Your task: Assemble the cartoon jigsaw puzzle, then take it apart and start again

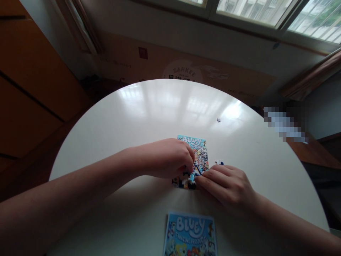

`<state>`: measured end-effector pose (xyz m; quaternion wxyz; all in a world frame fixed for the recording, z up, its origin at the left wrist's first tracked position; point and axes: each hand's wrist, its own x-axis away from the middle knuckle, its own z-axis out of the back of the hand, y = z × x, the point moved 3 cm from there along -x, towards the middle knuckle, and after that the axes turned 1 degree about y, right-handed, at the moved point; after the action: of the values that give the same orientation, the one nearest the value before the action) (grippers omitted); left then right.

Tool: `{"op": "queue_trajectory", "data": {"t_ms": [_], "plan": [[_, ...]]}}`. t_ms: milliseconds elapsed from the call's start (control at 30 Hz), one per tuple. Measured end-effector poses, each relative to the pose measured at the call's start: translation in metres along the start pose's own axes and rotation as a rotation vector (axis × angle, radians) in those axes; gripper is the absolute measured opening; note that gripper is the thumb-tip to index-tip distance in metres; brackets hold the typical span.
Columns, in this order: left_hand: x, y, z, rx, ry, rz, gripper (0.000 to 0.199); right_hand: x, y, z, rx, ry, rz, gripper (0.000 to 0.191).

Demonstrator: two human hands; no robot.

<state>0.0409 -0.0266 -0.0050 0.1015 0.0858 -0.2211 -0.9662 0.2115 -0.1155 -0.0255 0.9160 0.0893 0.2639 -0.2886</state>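
Note:
A small jigsaw puzzle [201, 151] with a light-blue "Bluey" title lies mid-table, its lower part a jumble of loose-looking pieces. My left hand [173, 156] reaches over its left side, fingers closed in a pinch around what seems to be a puzzle piece, mostly hidden by the fingers. Just below those fingertips sits a light-blue piece [191, 177]. From the right, my right hand [231, 185] rests low with fingers stretched toward the puzzle's lower right edge, their tips touching it. More loose pieces [219, 162] lie just beyond its knuckles.
A "Bluey Fanzine Project" picture card [190, 234] lies nearest me on the round white table [119, 128]. One stray puzzle piece [218, 120] is farther back to the right. Beyond the table stand an orange-brown cabinet [34, 71] and a wall with windows [247, 12].

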Motion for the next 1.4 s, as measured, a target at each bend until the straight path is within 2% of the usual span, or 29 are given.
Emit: {"op": "queue_trajectory", "data": {"t_ms": [233, 467, 667, 800, 1400], "plan": [[0.000, -0.002, -0.001, 0.002, 0.002, 0.001, 0.029, 0.000, 0.000, 0.001, -0.002, 0.003, 0.015, 0.009], [0.000, 0.000, 0.000, -0.003, -0.003, 0.011, 0.028, -0.001, 0.000, 0.000, -0.014, -0.031, -0.031, 0.012], [0.000, -0.002, -0.001, 0.012, 0.008, -0.012, 0.023, -0.008, -0.005, 0.001, 0.009, 0.002, 0.068, 0.019], [0.000, -0.003, -0.002, 0.016, 0.028, -0.029, 0.024, -0.011, -0.006, 0.002, 0.053, 0.021, 0.119, 0.016], [-0.001, -0.003, -0.002, 0.043, 0.028, -0.015, 0.031, -0.010, -0.007, 0.005, 0.040, 0.031, 0.163, 0.012]]}}
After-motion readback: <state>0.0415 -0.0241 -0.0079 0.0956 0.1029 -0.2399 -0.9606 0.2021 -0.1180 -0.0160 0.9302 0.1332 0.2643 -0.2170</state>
